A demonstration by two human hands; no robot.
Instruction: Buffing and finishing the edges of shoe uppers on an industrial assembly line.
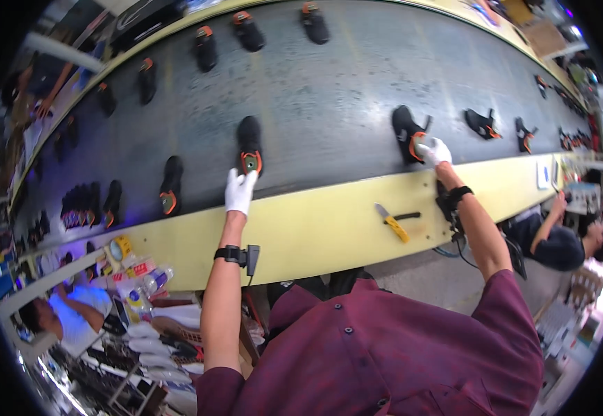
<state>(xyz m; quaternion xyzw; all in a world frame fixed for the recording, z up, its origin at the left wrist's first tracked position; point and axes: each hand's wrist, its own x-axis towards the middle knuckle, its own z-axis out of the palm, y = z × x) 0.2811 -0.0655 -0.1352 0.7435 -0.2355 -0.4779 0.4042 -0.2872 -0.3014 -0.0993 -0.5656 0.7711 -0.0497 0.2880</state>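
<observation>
a maroon buttoned shirt [385, 340] is closest, its sleeves ending above two forearms. the left hand [240, 191], in a white glove, has its fingers at the heel of a black shoe [249, 132]; whether they are clamped on it i cannot tell. that shoe lies on the dark belt [329, 83], toe pointing away from the person, long axis nearly square to the ledge [315, 225]. the gloved right hand [435, 152] touches the orange-edged heel of a second shoe [403, 128], its grip unclear; this one, also on the belt, points away and leans left. the pale yellow ledge carries a yellow-handled knife [400, 231]. across the belt, a far row of shoes [249, 35] points back toward the person. co-workers [558, 239] sit at both sides.
</observation>
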